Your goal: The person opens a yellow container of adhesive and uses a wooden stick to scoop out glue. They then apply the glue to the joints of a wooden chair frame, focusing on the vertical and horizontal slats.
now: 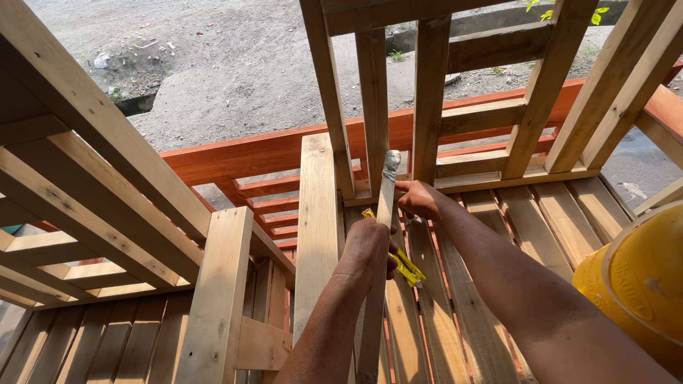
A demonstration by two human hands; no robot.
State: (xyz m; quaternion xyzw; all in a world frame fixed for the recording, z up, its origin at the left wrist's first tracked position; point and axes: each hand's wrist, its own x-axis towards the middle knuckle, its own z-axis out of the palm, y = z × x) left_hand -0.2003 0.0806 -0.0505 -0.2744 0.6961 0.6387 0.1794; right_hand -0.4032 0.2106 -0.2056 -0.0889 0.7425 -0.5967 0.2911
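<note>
The left hand (368, 249) is closing its fingers around a yellow flattened squeeze tube (404, 264) and a narrow pale wooden slat (384, 206), which is running toward twelve o'clock. The right hand (418, 200), at two o'clock from the left, is pinching the slat's side with curled fingers, above the pale slatted wooden seat (533, 227).

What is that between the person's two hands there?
In the head view, a narrow wooden strip runs upright between the left hand and right hand; both touch it. The left also holds a yellow tool.
</note>
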